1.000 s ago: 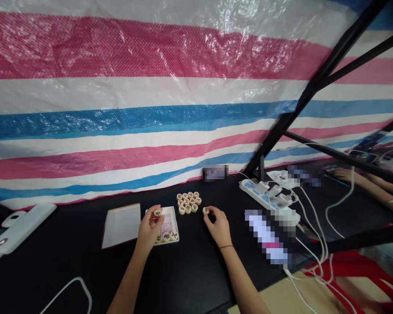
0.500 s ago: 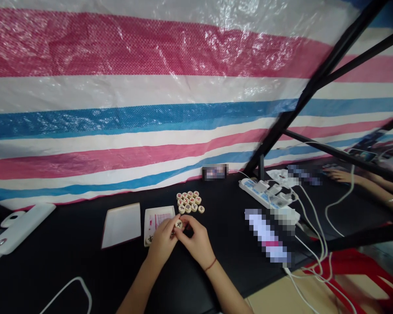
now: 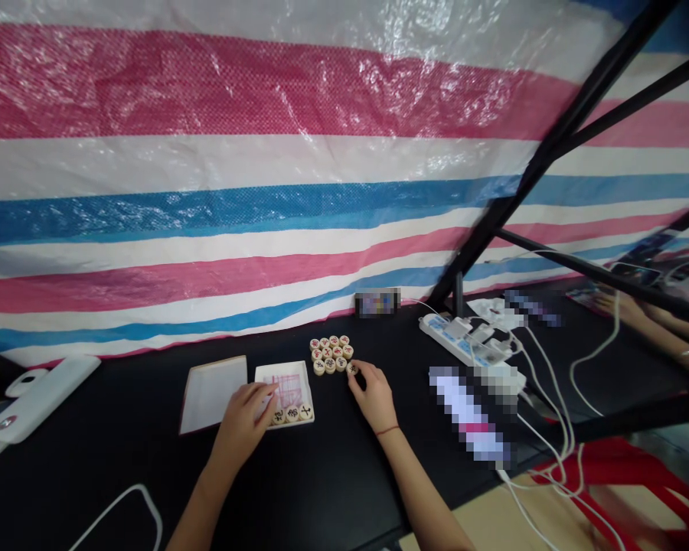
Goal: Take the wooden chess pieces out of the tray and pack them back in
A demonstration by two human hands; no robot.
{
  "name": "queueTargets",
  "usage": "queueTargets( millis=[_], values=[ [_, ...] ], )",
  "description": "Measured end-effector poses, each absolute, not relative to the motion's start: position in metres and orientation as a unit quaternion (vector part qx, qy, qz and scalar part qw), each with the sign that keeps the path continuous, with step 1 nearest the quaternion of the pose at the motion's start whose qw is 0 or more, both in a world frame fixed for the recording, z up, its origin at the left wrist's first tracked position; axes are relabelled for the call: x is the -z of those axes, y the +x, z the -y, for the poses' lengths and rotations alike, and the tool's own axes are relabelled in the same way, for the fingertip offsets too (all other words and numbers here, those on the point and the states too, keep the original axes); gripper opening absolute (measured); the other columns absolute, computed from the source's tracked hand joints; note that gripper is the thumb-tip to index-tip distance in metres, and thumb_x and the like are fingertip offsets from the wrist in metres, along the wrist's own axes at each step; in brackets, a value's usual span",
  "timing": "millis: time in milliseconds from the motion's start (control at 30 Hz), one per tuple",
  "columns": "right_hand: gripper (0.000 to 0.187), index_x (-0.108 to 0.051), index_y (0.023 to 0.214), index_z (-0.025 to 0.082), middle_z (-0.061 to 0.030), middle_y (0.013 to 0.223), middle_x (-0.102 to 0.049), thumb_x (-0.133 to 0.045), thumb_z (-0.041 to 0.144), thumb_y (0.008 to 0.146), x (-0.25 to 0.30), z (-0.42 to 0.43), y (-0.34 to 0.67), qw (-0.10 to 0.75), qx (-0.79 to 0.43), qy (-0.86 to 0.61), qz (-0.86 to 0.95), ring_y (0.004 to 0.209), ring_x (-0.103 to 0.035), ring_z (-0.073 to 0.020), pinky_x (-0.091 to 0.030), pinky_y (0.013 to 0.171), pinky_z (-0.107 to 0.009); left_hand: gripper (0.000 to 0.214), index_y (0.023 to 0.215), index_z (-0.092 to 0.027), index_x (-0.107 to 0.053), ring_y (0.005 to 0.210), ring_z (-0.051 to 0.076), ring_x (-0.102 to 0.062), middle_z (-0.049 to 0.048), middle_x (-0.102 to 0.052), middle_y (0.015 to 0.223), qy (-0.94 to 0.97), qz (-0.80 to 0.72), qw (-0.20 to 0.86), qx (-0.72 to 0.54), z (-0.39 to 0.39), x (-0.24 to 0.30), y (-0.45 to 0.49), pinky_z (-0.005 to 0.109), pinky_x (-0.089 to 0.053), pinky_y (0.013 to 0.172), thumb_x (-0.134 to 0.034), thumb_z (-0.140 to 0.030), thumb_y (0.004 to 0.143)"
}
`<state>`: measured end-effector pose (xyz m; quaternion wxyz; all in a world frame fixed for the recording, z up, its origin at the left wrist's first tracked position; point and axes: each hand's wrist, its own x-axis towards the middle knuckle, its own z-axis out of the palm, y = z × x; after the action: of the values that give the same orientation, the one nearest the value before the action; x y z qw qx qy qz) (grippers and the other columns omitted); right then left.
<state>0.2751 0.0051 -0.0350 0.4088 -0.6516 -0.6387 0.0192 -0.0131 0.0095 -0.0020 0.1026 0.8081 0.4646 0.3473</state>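
My right hand (image 3: 375,398) pinches a Chinese chess piece (image 3: 352,368) at the right end of the nearest row. This row belongs to a block of round cream Chinese chess pieces (image 3: 328,353) with red and black characters, standing in rows. Over the left side of a shallow white box (image 3: 302,372) hovers my left hand (image 3: 246,413), its thumb and fingertips apart near the pieces inside. Several black-lettered pieces (image 3: 292,414) line the near edge of that box, above a sheet with pink lines. My left hand hides the box's near left corner.
Left of the box lies its white lid (image 3: 213,394). A white device (image 3: 40,398) and a cable sit farther left. At right are a power strip (image 3: 465,340) with plugs, blurred phones and white cables. Another person's hand (image 3: 620,310) rests far right. A striped sheet hangs behind.
My hands have parted. The right moved right with the piece that was held between both hands, now at the row's end; the left moved left, uncovering pieces in the box.
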Motion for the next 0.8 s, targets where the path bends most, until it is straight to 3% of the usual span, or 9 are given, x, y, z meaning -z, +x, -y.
queueTargets(
  millis=[200,300,500,800],
  values=[
    [0.024,-0.065,0.098,0.018,-0.0118,0.101,-0.064,-0.047,0.027,0.087,0.042,-0.009,0.274,0.406,-0.010,-0.656,0.636,0.092,-0.060,-0.0241,-0.050,0.082,-0.038,0.041,0.113,-0.028,-0.064,0.108,0.027,-0.058,0.0067,-0.064,0.114,0.858,-0.435,0.069,-0.264,-0.003,0.009,-0.031,0.041,-0.046,0.094,-0.067,-0.044,0.075],
    [0.022,-0.065,0.095,0.018,-0.0110,0.097,-0.064,-0.047,0.027,0.086,0.042,-0.013,0.277,0.412,-0.012,-0.654,0.634,0.092,-0.060,-0.0237,-0.050,0.083,-0.038,0.048,0.116,-0.028,-0.062,0.109,0.028,-0.058,0.0065,-0.063,0.118,0.873,-0.429,0.068,-0.223,-0.002,0.014,-0.034,0.044,-0.044,0.095,-0.071,-0.042,0.071],
    [0.018,-0.063,0.093,0.019,-0.0091,0.097,-0.063,-0.048,0.024,0.084,0.040,-0.016,0.280,0.443,-0.032,-0.630,0.637,0.091,-0.062,-0.0203,-0.051,0.082,-0.032,0.031,0.107,-0.028,-0.063,0.104,0.024,-0.060,0.0049,-0.066,0.111,0.871,-0.439,0.084,-0.206,-0.002,0.019,-0.028,0.040,-0.040,0.094,-0.064,-0.032,0.077],
    [0.022,-0.063,0.098,0.018,-0.0093,0.096,-0.066,-0.049,0.024,0.083,0.047,-0.020,0.283,0.409,-0.014,-0.641,0.650,0.090,-0.059,-0.0232,-0.048,0.083,-0.038,0.024,0.106,-0.026,-0.061,0.099,0.023,-0.060,0.0042,-0.067,0.105,0.857,-0.470,0.095,-0.189,0.004,0.013,-0.016,0.038,-0.037,0.089,-0.059,-0.031,0.083]
  ],
)
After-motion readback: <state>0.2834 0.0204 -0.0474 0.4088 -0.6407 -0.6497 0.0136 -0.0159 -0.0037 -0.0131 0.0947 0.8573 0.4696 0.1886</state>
